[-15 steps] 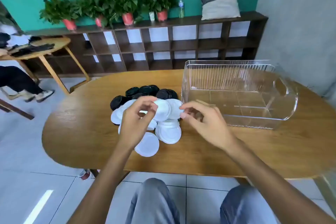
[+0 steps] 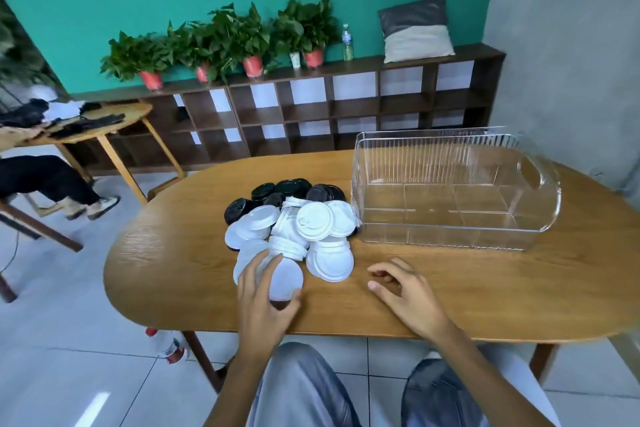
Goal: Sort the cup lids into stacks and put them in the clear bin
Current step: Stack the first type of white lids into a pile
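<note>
A loose pile of white cup lids [image 2: 313, 224] lies in the middle of the oval wooden table [image 2: 485, 291], with several black lids [image 2: 289, 188] behind it. The clear bin [image 2: 446, 144] stands to the right of the pile, touching it, with nothing inside. My left hand [image 2: 265, 295] holds the nearest flat white lid [image 2: 285, 279] at the pile's front, fingers over its left side and thumb at its near edge. My right hand [image 2: 403, 291] rests on the bare table to the right, loosely curled and holding nothing.
Behind the table runs a low dark shelf unit [image 2: 311, 111] with potted plants, a bottle and a cushion on top. A second wooden table [image 2: 104, 125] and a seated person's legs [image 2: 52, 184] are at the left. A bottle [image 2: 169, 347] lies on the floor under the table.
Both hands have drawn back from the top of the pile toward the front edge. My left hand now holds the nearest white lid; my right hand has come down onto the table.
</note>
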Tool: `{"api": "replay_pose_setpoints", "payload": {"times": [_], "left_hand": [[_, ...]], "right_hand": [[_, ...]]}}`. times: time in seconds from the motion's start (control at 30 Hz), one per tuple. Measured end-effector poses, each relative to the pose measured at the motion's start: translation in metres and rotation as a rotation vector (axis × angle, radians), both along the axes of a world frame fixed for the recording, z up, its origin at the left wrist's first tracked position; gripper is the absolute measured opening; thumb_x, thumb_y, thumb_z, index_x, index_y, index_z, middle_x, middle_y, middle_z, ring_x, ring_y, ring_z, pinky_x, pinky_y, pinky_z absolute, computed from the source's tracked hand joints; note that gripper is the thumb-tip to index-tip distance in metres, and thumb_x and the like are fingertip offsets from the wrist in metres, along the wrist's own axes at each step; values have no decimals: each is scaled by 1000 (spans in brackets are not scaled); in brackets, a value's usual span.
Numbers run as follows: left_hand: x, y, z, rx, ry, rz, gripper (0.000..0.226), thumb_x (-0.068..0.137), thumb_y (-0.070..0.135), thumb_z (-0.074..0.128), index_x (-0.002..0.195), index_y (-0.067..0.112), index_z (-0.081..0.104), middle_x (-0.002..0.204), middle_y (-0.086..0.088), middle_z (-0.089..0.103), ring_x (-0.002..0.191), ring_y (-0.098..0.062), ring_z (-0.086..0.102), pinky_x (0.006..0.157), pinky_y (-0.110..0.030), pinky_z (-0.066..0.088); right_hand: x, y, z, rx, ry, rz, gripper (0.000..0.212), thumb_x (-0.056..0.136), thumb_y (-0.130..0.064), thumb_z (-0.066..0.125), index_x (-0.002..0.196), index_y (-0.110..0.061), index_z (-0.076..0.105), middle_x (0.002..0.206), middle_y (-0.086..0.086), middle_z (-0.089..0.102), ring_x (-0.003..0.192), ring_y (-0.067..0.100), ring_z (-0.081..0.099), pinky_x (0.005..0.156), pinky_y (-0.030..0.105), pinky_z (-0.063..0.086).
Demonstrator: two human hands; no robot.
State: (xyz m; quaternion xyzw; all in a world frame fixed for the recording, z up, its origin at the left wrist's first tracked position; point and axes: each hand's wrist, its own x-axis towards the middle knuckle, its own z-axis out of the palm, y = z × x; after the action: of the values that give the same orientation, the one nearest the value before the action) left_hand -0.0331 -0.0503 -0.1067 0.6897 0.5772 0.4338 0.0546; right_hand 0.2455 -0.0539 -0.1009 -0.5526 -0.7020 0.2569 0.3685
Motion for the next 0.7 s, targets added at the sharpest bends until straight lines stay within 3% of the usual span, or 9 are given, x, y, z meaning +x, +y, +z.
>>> {"api": "replay_pose_setpoints", "payload": {"times": [0.13, 0.27, 0.37, 0.53, 0.7], "left_hand": [[-6, 11, -11, -48, 6, 20, 74, 75, 50, 65, 144, 28, 47, 147, 1, 51, 137, -25, 48, 109, -48, 41], [-4, 17, -21, -12, 0, 24, 72, 75, 46, 66, 142, 29, 46, 142, 2, 56, 132, -24, 53, 106, -51, 45], [-4, 18, -23, -6, -74, 1, 73, 76, 49, 69, 142, 31, 43, 144, 3, 52, 134, -18, 49, 107, -43, 43], [0, 10, -10, 44, -223, -11, 74, 73, 50, 74, 139, 43, 41, 143, 3, 45, 138, 0, 41, 109, -10, 33], [25, 1, -1, 127, -179, -156, 76, 73, 46, 81, 138, 34, 44, 139, 14, 45, 133, -12, 49, 107, -22, 42]], "right_hand": [[1, 6, -10, 2, -78, -5, 24, 93, -37, 68, 116, -31, 67, 110, -19, 58, 108, 4, 56, 94, 28, 46], [2, 7, -18, 24, -85, -14, 27, 90, -44, 66, 116, -35, 66, 108, -26, 57, 107, 4, 56, 93, 28, 46], [2, 6, -18, 17, -55, -27, 28, 89, -51, 63, 114, -39, 66, 108, -27, 57, 105, 2, 57, 91, 22, 44], [0, 6, -15, 21, -42, -18, 29, 87, -49, 64, 114, -38, 67, 107, -27, 59, 105, 3, 56, 92, 21, 43], [2, 4, -11, 5, 93, 12, 28, 86, -46, 67, 114, -45, 65, 110, -19, 62, 105, 8, 60, 83, 12, 42]]}}
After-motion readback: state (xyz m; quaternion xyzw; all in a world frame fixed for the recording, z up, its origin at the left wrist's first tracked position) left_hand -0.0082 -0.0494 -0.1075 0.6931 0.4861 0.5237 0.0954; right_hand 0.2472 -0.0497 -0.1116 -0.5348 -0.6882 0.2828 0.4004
